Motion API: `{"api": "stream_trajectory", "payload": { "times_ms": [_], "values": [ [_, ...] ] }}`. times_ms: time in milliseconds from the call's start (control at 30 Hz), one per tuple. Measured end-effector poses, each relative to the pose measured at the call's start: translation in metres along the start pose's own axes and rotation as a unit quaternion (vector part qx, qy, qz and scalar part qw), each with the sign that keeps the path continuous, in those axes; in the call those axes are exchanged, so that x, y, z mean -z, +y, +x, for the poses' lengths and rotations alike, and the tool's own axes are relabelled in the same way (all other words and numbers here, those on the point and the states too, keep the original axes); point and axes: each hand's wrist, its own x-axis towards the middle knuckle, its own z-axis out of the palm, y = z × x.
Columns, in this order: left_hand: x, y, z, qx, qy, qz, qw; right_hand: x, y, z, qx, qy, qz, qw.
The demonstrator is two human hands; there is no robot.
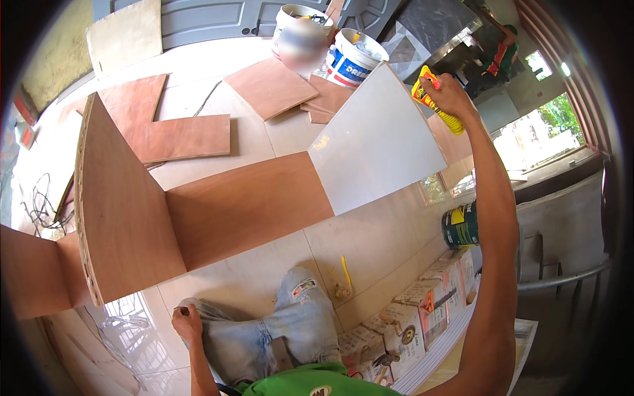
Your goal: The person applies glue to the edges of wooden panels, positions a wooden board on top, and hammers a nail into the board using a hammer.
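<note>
My right hand (450, 98) is raised at the upper right, its fingers wrapped round a yellow and red squeeze bottle (426, 89). The bottle is beside the outer edge of a white-faced panel (373, 142). This panel stands at the right end of a reddish plywood frame (251, 191). Farther left, an upright plywood divider (125, 204) rises from the same frame. Beside my knee, my left hand (187, 323) is closed with fingers curled; whatever sits at its fingertips is too small to name.
Cut plywood pieces (191, 137) and two white buckets (356, 56) lie beyond the frame. A yellow-strapped tool (344, 288) rests on the tiles. Right of my legs are printed cartons (403, 323) and a dark green can (460, 226). Loose cable (43, 208) lies far left; another person (505, 53) is at the back right.
</note>
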Motion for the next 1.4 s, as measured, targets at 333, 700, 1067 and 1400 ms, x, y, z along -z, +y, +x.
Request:
{"api": "stream_trajectory", "payload": {
  "times_ms": [333, 700, 1067, 1400],
  "values": [
    [-0.005, -0.011, 0.003, -0.003, 0.010, 0.008, 1.000, -0.001, -0.013, 0.018, -0.006, -0.021, 0.010, 1.000],
    [-0.008, -0.009, 0.007, -0.001, 0.019, 0.021, 1.000, -0.005, -0.024, 0.048, 0.012, -0.007, -0.016, 1.000],
    [-0.007, -0.009, 0.007, 0.010, 0.015, 0.023, 1.000, -0.012, -0.031, 0.071, -0.001, 0.016, -0.052, 0.999],
    [-0.006, -0.007, 0.008, 0.032, 0.007, 0.021, 0.999, -0.017, -0.038, 0.090, -0.014, 0.035, -0.064, 0.997]
  ]
}}
